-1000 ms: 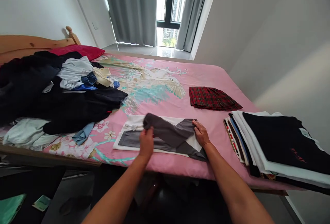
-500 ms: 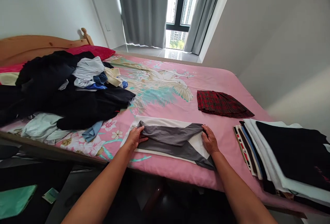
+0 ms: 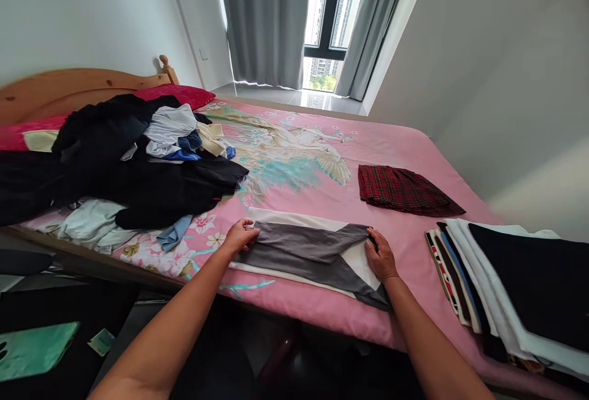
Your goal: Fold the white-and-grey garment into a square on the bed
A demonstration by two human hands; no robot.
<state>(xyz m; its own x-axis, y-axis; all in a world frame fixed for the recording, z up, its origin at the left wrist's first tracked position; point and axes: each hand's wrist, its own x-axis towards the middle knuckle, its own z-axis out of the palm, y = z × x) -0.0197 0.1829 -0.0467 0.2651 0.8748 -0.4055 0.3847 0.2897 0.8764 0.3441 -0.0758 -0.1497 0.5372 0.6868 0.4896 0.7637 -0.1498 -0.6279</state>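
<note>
A grey and white garment (image 3: 308, 251) lies flat near the front edge of the pink bed (image 3: 322, 142), folded into a long strip. My left hand (image 3: 239, 235) presses on its left end, fingers pinching the grey fabric. At the right end, my right hand (image 3: 381, 254) rests on the garment with its fingers curled over the fold.
A heap of dark and pale unfolded clothes (image 3: 119, 167) covers the bed's left side. A folded red plaid piece (image 3: 405, 189) lies at centre right. A stack of folded clothes (image 3: 510, 283) sits at the right edge. A green item (image 3: 32, 351) lies on the floor.
My left hand carried the grey flap it held up over to the left and laid it flat on the garment. My right hand stayed at the right end.
</note>
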